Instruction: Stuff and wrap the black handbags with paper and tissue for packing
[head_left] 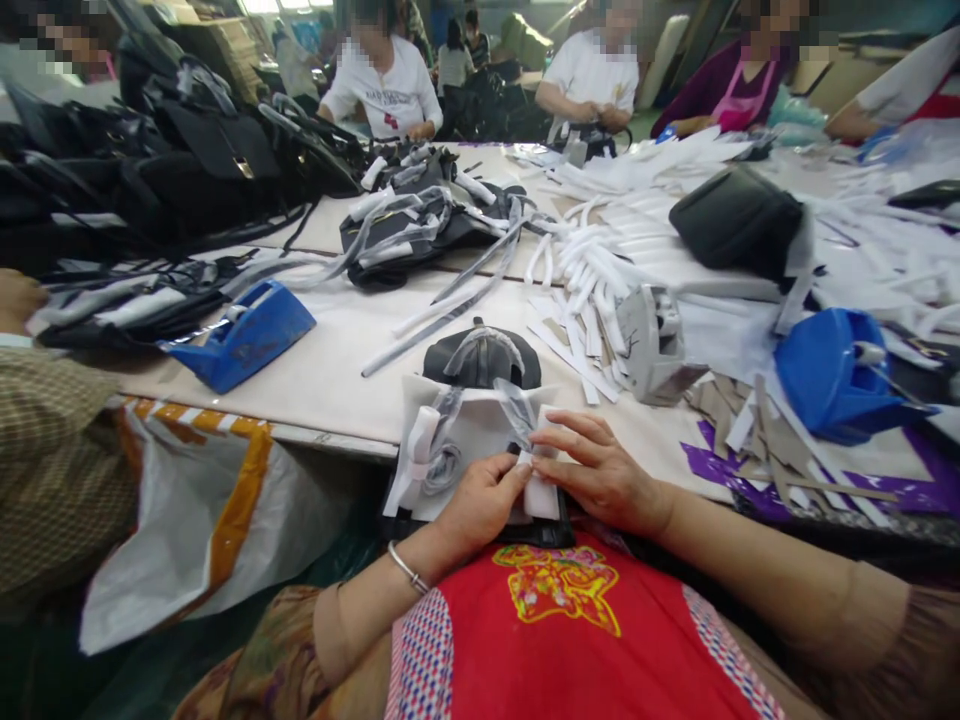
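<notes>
A black bag [480,362] lies at the table edge in front of me, with clear plastic wrapped on its handle and a white foam sheet [480,412] over its near side. My left hand [484,495] is closed, thumb and finger pinching a white foam wrap [541,496] at the bag's right side. My right hand [600,465] holds the same wrap from the right, its fingers bent over the upper part. What lies under the fingertips is hidden. On the bag's left side sit a second white foam roll [421,440] and a coiled, plastic-covered strap [444,468].
Blue tape dispensers [259,335] [832,375] and a white dispenser [652,345] flank the bag. White foam strips [592,265] and cardboard pieces [739,425] lie to the right. Black bags [217,150] are piled left. Several co-workers sit opposite; a checked sleeve [60,460] is beside me.
</notes>
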